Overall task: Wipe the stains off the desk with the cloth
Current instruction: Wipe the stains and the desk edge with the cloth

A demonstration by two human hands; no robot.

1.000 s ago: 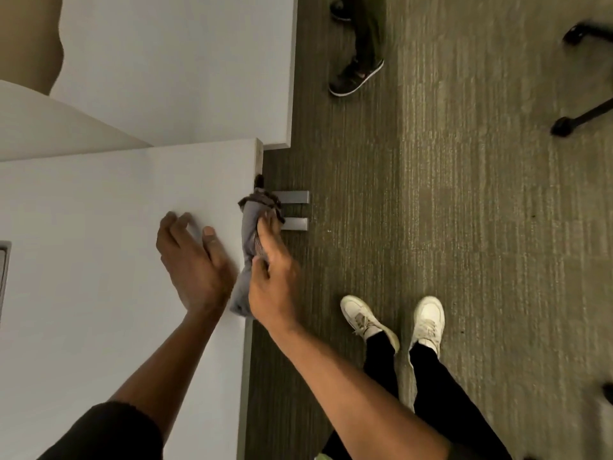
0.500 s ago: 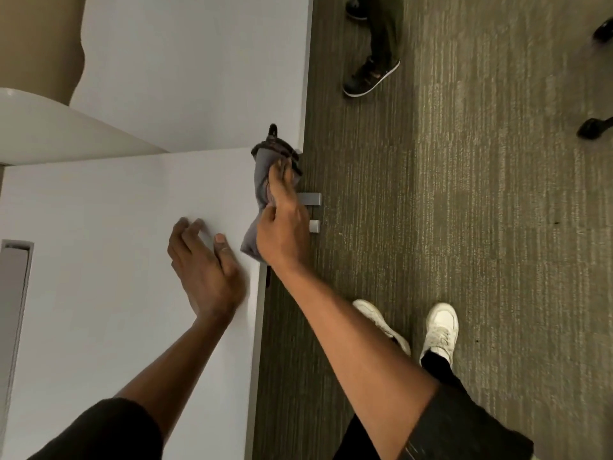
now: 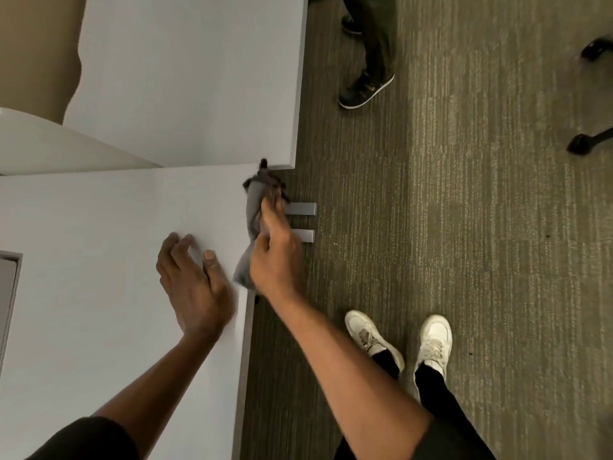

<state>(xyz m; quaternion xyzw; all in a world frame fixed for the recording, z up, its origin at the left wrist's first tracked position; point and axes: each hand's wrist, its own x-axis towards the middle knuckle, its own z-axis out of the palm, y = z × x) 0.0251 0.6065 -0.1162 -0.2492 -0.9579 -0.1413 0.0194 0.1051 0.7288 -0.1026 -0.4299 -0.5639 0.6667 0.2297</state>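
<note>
At the right-hand edge of the white desk (image 3: 99,260), close to its far corner, the right hand (image 3: 275,260) has its fingers closed around a bunched grey cloth (image 3: 253,207) and presses it down along the rim, so the cloth lies half on the top and half over the side. Just beside the cloth, further in on the desk, the left hand (image 3: 192,287) lies flat with fingers spread, holding nothing and seemingly bracing. From where I stand no stain shows anywhere on the bare top; whether the middle was ever marked or has been cleaned I cannot tell. My reading is that the wiping is well underway and has reached the edge strip, with that far corner and the rest of the rim toward the person's body likely left to cover. Beyond the desk edge, on the carpet (image 3: 464,260), stand the person's white shoes (image 3: 434,340), and further off someone else's dark shoe (image 3: 365,89).
</note>
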